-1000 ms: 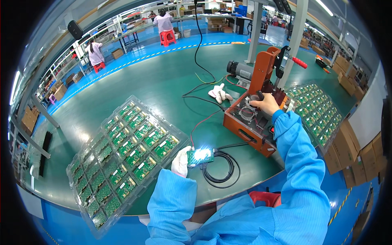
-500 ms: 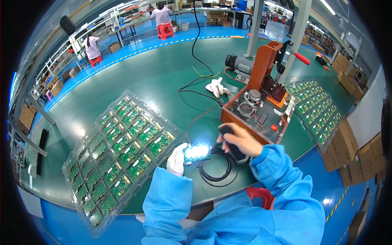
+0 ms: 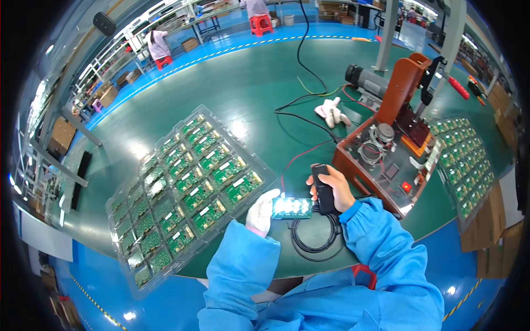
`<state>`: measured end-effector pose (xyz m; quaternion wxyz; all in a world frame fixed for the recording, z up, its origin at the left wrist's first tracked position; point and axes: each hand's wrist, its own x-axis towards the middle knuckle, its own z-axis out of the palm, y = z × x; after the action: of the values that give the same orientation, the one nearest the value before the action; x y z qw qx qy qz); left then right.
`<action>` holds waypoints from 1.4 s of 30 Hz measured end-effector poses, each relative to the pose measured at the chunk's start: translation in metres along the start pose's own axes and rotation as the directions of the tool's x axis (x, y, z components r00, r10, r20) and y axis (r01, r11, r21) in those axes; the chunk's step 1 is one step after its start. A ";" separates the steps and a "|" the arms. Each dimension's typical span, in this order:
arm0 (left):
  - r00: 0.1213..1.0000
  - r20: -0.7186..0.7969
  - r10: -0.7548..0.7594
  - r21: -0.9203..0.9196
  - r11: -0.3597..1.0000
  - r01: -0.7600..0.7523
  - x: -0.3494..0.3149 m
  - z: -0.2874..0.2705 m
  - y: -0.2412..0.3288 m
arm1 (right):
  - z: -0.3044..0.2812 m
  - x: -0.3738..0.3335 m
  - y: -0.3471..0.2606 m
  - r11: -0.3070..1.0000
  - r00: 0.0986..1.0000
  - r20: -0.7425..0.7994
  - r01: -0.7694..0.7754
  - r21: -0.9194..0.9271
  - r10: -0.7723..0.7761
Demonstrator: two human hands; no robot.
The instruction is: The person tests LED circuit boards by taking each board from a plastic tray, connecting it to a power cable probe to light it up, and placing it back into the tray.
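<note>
We hold a lit green board [image 3: 291,209] in our gloved left grip [image 3: 261,213] and a black device [image 3: 325,196] in our bare right grip [image 3: 342,190], over a table [image 3: 248,121] bearing a coiled cable [image 3: 313,250] and a circuit-board tray [image 3: 269,177].

white-gloved left hand [image 3: 261,213] and bare right hand [image 3: 338,188] curled near each other, blue-sleeved forearms [image 3: 243,255] angled inward

Bright and mostly even, apparently lit from above, with white glare on the glossy green worktop [image 3: 232,83] and small glints on the shiny blue floor [image 3: 160,309]. Partly burnt out to white across the small rectangular green circuit board [image 3: 291,208]. Fairly sharp mid-picture, softer and strongly bent toward the black, rounded rim.
</note>
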<state>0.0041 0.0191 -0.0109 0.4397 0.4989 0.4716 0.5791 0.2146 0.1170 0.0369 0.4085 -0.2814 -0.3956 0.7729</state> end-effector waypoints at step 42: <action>1.000 0.016 0.026 0.142 0.989 -0.028 0.006 0.010 0.019 | 0.005 -0.004 -0.003 0.999 0.999 0.027 -0.038 0.011 0.037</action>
<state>0.0123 0.0229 0.0094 0.3986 0.5394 0.5017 0.5463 0.2138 0.1126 0.0421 0.3901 -0.2761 -0.3915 0.7863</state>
